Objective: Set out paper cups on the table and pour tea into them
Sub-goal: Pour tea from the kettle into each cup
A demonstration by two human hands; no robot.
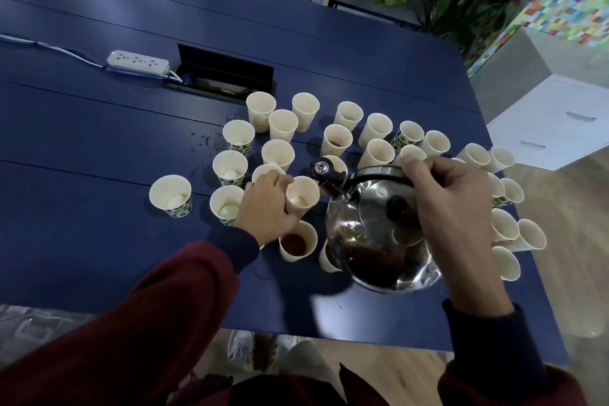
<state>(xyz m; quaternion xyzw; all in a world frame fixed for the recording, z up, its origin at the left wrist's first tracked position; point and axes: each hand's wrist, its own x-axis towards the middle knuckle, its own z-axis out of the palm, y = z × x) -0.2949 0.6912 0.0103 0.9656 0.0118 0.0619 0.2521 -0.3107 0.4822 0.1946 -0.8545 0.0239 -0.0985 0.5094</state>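
A dark blue table (99, 241) fills our view, a white power strip (138, 62) on its far side, and we see many paper cups (260, 110) crowded across its middle and right edge. Our left hand (267, 208) curls round one pale cup (301, 196), while our right hand (451, 208) grips the black handle of the steel kettle (372, 241), tilted with its spout just beside that cup. A cup of dark tea (296, 244) stands just nearer us.

The kettle (379, 241) hides most of one cup (324, 259); the right hand (451, 204) partly covers several others.
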